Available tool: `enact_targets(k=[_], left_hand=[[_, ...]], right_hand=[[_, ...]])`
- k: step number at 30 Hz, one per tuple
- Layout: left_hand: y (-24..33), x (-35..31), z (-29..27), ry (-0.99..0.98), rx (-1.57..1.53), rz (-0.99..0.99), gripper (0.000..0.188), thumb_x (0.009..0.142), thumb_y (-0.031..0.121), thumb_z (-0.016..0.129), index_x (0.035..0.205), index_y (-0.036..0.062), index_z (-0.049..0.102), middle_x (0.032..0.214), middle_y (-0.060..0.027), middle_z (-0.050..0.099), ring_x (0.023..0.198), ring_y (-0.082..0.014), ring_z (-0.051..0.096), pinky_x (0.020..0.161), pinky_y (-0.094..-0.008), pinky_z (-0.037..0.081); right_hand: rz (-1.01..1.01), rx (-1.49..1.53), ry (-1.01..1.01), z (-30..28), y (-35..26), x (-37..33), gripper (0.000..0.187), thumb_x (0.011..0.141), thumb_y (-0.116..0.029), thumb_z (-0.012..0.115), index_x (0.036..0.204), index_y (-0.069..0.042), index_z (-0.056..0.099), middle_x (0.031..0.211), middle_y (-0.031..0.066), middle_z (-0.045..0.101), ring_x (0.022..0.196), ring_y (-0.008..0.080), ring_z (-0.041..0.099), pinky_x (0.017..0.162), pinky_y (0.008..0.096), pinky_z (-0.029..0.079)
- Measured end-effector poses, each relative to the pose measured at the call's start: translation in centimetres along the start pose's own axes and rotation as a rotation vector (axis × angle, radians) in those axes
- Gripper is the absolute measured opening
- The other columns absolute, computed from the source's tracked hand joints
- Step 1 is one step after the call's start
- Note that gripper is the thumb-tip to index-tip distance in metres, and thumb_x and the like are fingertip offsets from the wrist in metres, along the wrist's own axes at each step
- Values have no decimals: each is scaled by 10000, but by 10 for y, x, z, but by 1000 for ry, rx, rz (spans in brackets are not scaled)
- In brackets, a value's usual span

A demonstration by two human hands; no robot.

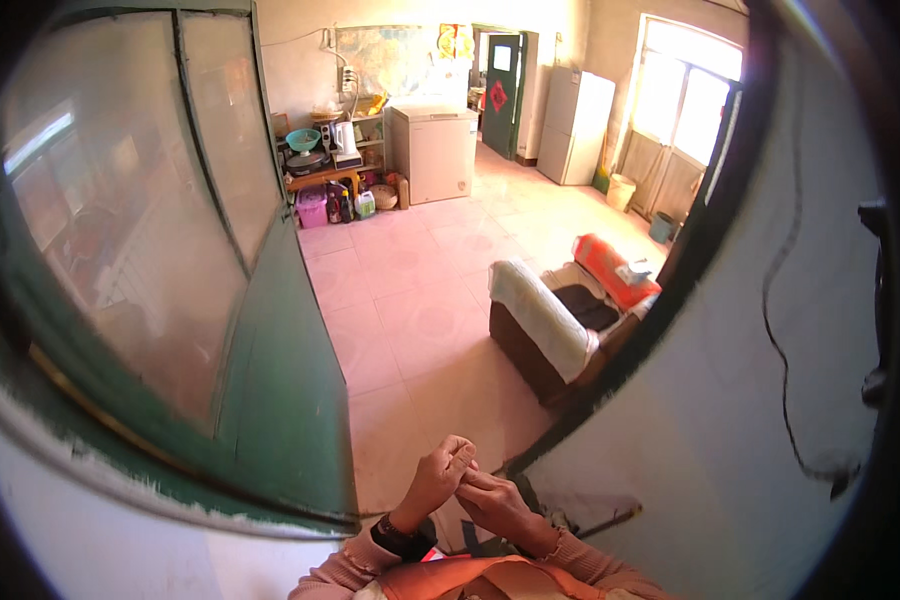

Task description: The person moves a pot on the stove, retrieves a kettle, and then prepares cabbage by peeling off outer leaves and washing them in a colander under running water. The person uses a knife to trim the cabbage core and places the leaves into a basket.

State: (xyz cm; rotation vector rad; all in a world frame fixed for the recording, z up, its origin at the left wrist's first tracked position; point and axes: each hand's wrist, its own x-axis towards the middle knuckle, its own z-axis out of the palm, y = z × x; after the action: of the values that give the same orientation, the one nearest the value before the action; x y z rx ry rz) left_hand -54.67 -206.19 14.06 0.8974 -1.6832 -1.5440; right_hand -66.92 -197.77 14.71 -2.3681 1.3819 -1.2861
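My left hand point(435, 484) is raised in front of me at the lower middle, its fingers curled closed. Against it rests my right hand point(502, 506), with the fingertips bent in and meeting the left fingers. Anything between them is hidden or too small to make out. A dark wristband point(402, 539) circles my left wrist, and pinkish ribbed sleeves cover both forearms. Below the hands an orange garment point(490, 575) shows at the lower edge.
I am at a doorway with a green glazed door point(285, 390) swung inward on the left. An armchair point(540, 320) with a pale cover stands right of the tiled floor point(410, 330). Farther back are a chest freezer point(433, 155), a loaded shelf point(322, 180) and a refrigerator point(576, 128).
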Motion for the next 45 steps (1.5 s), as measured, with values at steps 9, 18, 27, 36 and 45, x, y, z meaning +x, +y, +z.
enact_targets(k=[9,18,27,36,45], left_hand=[[5,196,-66,-183,128,-30,374,1033,377,539,1079,19,635,880,-87,696,832,-151,651,760,-301,523],[-3,449,-133,-343,332,-34,388,1050,392,494,1127,45,648,935,-103,700,865,-167,658,789,-311,524],[3,648,-200,-408,255,73,607,1045,524,398,1258,-5,608,1175,-170,673,1103,-265,641,973,-352,474],[-9,919,-254,-636,167,132,612,1046,492,400,1332,-29,546,1264,-223,622,1209,-348,584,1038,-399,432],[-4,1175,-176,-907,97,24,503,1020,463,491,1113,-9,640,951,-152,680,872,-238,647,814,-326,501]], right_hand=[[108,-24,-17,-3,135,143,240,762,21,679,992,-44,678,964,86,662,794,287,676,681,364,562],[69,64,-135,13,354,295,110,819,-23,653,909,-78,619,816,68,581,741,255,645,623,360,537],[-66,283,-335,13,534,465,67,813,-66,649,878,-64,630,884,104,644,843,306,652,696,413,546],[-91,304,-414,13,728,643,62,783,-61,620,842,-42,627,844,142,643,877,335,648,737,430,510],[261,178,-330,-63,900,708,216,771,-41,644,974,-53,717,896,151,683,873,319,662,750,423,511]])
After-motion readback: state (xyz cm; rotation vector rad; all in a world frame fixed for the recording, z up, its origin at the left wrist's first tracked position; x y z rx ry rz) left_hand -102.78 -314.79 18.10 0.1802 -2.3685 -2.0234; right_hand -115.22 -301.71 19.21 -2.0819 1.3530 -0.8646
